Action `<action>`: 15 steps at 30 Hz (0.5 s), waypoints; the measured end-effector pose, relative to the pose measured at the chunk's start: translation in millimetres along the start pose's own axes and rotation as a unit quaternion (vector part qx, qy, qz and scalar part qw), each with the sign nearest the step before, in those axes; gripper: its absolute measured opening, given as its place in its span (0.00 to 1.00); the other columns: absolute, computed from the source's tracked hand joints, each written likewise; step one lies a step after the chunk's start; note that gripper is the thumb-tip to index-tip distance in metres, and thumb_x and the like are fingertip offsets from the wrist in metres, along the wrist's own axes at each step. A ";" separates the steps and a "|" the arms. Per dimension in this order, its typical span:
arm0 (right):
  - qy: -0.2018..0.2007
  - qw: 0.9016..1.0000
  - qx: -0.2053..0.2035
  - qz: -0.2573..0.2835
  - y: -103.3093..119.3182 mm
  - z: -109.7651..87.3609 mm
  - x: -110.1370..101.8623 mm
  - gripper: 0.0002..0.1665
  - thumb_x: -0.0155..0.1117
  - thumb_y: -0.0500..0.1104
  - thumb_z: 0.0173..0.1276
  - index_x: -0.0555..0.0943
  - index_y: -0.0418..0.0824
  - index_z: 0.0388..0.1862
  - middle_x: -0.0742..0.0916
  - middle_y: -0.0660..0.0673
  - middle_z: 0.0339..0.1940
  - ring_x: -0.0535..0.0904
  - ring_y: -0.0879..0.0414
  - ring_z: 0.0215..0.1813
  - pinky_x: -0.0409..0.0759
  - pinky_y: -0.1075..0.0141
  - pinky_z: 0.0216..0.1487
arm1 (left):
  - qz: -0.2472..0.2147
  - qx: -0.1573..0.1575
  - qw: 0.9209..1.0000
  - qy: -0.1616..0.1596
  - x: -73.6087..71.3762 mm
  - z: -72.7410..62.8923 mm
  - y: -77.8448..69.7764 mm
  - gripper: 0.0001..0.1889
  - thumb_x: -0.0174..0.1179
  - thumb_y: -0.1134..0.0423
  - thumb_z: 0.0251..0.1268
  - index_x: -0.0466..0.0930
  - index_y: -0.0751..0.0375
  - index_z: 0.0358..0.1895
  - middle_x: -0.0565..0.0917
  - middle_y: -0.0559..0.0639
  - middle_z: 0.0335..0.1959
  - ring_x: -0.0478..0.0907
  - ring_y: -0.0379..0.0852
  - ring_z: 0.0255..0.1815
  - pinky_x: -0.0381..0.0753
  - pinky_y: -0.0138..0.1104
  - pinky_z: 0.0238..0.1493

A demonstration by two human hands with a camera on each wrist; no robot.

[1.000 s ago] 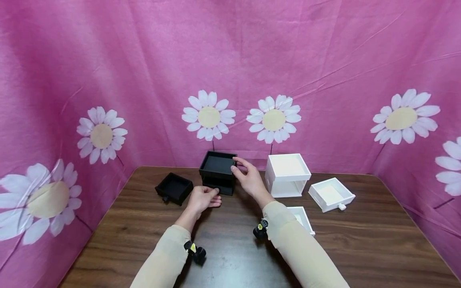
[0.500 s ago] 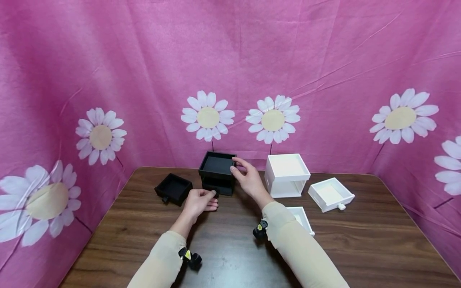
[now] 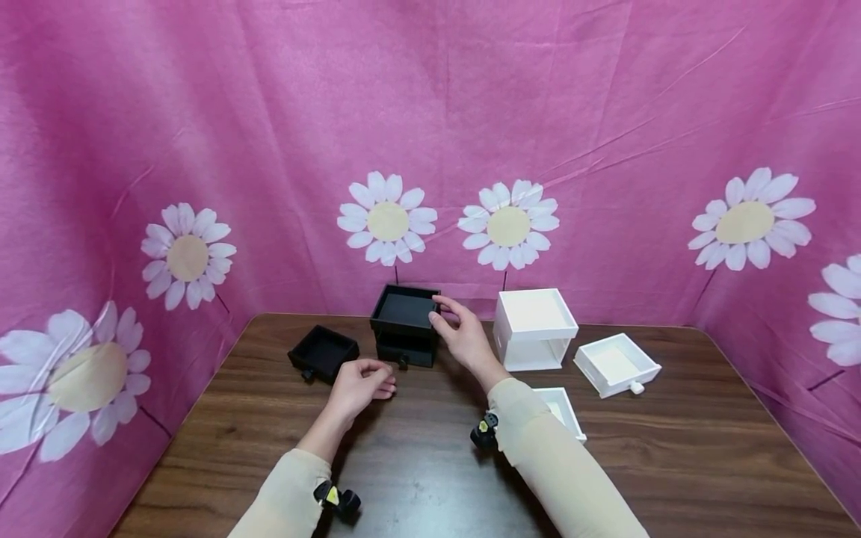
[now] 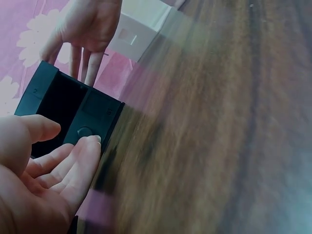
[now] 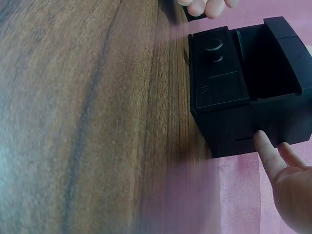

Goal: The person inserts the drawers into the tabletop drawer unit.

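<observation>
A small black drawer cabinet (image 3: 406,308) stands at the back of the table, its upper slot hollow. In its lower slot sits a drawer (image 5: 219,73) with a round knob (image 4: 85,131) on the front. My right hand (image 3: 464,336) touches the cabinet's right side with extended fingers, as the right wrist view shows. My left hand (image 3: 361,388) hovers in front and to the left of the cabinet, apart from the knob, thumb and fingers loosely bent around nothing. Beside it lies a loose black drawer (image 3: 323,354), its knob facing forward.
Right of the black cabinet is a white cabinet (image 3: 536,321) with a hollow front. A white drawer (image 3: 617,365) lies to its right. Another white drawer (image 3: 565,411) lies nearer, partly behind the right forearm. A pink flowered curtain (image 3: 430,112) hangs behind the table.
My left hand has drawn back from the black cabinet's lower front, towards the near left, and the knob has come into view. My right hand has stayed at the cabinet's side.
</observation>
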State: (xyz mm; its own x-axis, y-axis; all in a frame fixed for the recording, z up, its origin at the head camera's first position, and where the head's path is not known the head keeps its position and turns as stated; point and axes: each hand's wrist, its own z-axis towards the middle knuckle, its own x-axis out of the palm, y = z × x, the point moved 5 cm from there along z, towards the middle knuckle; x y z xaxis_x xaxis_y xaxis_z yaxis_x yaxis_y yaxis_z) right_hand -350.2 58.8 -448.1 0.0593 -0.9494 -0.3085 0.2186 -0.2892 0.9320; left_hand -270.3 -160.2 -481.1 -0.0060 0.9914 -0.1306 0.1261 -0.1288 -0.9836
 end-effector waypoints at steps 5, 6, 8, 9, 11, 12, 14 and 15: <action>0.001 1.000 0.002 0.007 0.5 -1.2 2.0 0.27 0.66 0.47 0.82 0.79 0.46 0.77 0.81 0.33 0.74 0.81 0.38 0.73 0.86 0.43 0.69 | 0.004 0.001 1.000 -0.001 -8.8 -9.7 3.4 0.11 0.61 0.72 0.77 0.84 0.80 0.52 0.91 0.68 0.38 0.91 0.51 0.35 0.95 0.38 0.39; 0.001 1.000 0.003 0.007 0.5 -1.7 2.2 0.27 0.66 0.48 0.82 0.79 0.46 0.77 0.81 0.33 0.74 0.81 0.39 0.73 0.86 0.44 0.69 | 0.004 0.000 1.000 -0.002 -10.6 -11.3 4.5 0.11 0.60 0.72 0.77 0.84 0.80 0.52 0.91 0.67 0.39 0.91 0.50 0.35 0.95 0.38 0.40; 0.000 1.000 0.004 0.006 0.3 -2.7 2.2 0.28 0.66 0.48 0.82 0.79 0.46 0.77 0.81 0.33 0.74 0.81 0.39 0.74 0.86 0.43 0.69 | 0.004 0.001 1.000 -0.002 -13.2 -13.5 7.2 0.11 0.60 0.72 0.78 0.84 0.80 0.53 0.91 0.67 0.40 0.91 0.50 0.37 0.95 0.38 0.42; -0.001 1.000 0.004 0.006 0.3 -2.9 1.9 0.28 0.66 0.48 0.82 0.79 0.46 0.77 0.81 0.33 0.74 0.81 0.39 0.74 0.86 0.43 0.69 | 0.003 0.001 1.000 -0.002 -14.3 -14.4 8.0 0.12 0.60 0.72 0.78 0.83 0.80 0.54 0.91 0.67 0.40 0.91 0.51 0.38 0.95 0.39 0.42; -0.003 1.000 0.003 0.005 0.2 -3.2 1.3 0.28 0.65 0.48 0.82 0.79 0.45 0.77 0.81 0.33 0.74 0.81 0.39 0.74 0.86 0.43 0.69 | 0.001 0.004 1.000 -0.002 -15.8 -15.3 8.8 0.12 0.59 0.72 0.79 0.83 0.80 0.55 0.91 0.67 0.41 0.92 0.52 0.39 0.95 0.39 0.43; -0.004 1.000 0.002 0.003 0.4 -3.2 0.9 0.28 0.65 0.48 0.82 0.79 0.45 0.77 0.81 0.33 0.74 0.81 0.39 0.74 0.86 0.43 0.69 | -0.001 0.005 1.000 -0.003 -16.6 -15.9 8.4 0.12 0.59 0.72 0.79 0.83 0.80 0.55 0.91 0.67 0.41 0.92 0.52 0.39 0.95 0.39 0.44; -0.005 1.000 -0.001 0.000 0.6 -2.8 0.2 0.27 0.65 0.47 0.83 0.78 0.45 0.77 0.81 0.32 0.74 0.81 0.38 0.74 0.85 0.43 0.70 | -0.001 0.008 1.000 -0.005 -18.4 -16.8 7.6 0.12 0.60 0.71 0.79 0.83 0.80 0.55 0.91 0.68 0.42 0.92 0.53 0.40 0.95 0.40 0.44; -0.005 1.000 -0.001 0.001 1.0 -2.6 -0.1 0.27 0.65 0.47 0.83 0.78 0.45 0.77 0.81 0.33 0.74 0.81 0.38 0.74 0.85 0.43 0.70 | 0.000 0.010 1.000 -0.006 -19.6 -17.4 6.6 0.13 0.60 0.71 0.79 0.83 0.80 0.55 0.91 0.68 0.42 0.92 0.53 0.40 0.95 0.40 0.44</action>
State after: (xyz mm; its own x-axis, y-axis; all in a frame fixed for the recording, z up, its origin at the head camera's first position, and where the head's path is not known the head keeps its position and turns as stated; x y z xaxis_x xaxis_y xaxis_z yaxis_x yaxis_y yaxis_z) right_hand -347.5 58.9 -447.6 0.0500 -0.9509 -0.3055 0.2203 -0.2879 0.9320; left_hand -252.1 -180.0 -482.9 -0.0182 0.9910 -0.1329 0.1058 -0.1303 -0.9858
